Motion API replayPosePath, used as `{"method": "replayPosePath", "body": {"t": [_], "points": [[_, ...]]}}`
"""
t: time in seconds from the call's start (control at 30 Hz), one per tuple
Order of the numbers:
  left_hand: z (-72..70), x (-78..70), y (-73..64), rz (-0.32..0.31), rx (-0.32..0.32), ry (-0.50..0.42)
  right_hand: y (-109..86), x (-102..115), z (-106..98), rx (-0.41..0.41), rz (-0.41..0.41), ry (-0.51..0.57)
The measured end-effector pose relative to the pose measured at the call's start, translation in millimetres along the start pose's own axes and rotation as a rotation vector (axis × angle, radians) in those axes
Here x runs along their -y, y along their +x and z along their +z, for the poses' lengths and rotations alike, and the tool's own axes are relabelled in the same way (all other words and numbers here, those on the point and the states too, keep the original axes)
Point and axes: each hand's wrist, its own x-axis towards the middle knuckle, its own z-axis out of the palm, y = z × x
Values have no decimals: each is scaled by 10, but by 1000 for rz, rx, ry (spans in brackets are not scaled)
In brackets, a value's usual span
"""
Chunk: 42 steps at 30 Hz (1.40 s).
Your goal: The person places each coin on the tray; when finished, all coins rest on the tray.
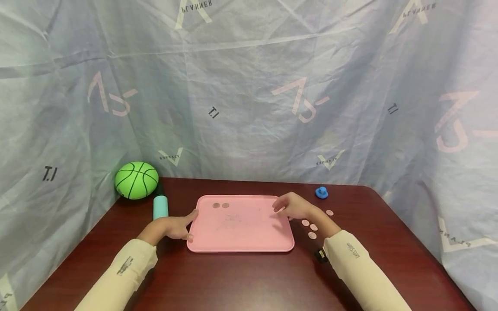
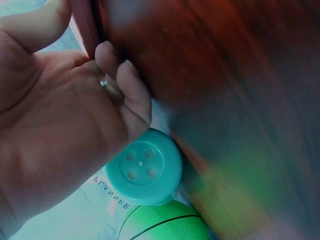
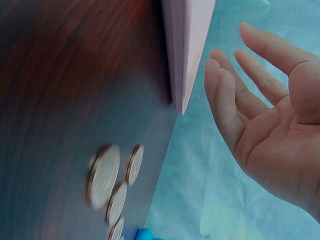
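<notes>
A pink rectangular tray (image 1: 241, 242) lies flat on the table, with two coins (image 1: 221, 205) side by side near its far left corner. My left hand (image 1: 179, 226) grips the tray's left edge, thumb at the rim. In the left wrist view that hand's fingers (image 2: 135, 92) curl in beside the tray's edge. My right hand (image 1: 293, 206) hovers at the tray's right rim and holds nothing. Its fingers (image 3: 225, 95) are loosely bent, apart from the tray's edge in the right wrist view. Several more coins (image 1: 313, 227) lie on the table right of the tray.
Behind my left hand lies a turquoise bottle (image 1: 160, 207) with a black end, next to a green basketball (image 1: 137, 180). A small blue hat-shaped object (image 1: 321, 192) sits at the back right of the dark red table (image 1: 249, 280). Grey printed cloth (image 1: 241, 86) hangs around the table.
</notes>
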Motion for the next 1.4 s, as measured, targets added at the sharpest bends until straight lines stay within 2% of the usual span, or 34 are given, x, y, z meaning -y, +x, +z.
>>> {"method": "replayPosePath", "body": {"t": [0.23,0.37,0.5,0.63,0.77,1.03,1.4], "points": [[5,34,-21,3,-4,-15,-191,-133,-113,-12,-52,-60],[-21,28,-31,5,-14,-9,-286,-198,-185,-43,-26,-93],[-25,19,-32,11,-2,-16,-381,-270,-230,-48,38,-99],[-28,14,-40,12,0,-20,-456,-334,-263,-45,59,-108],[-44,15,-40,13,-5,-1,-500,-367,-305,-44,69,-136],[-29,2,-27,10,12,-12,-588,-446,-355,0,150,-155],[22,5,0,7,13,-13,-578,-516,-308,19,169,-199]]}}
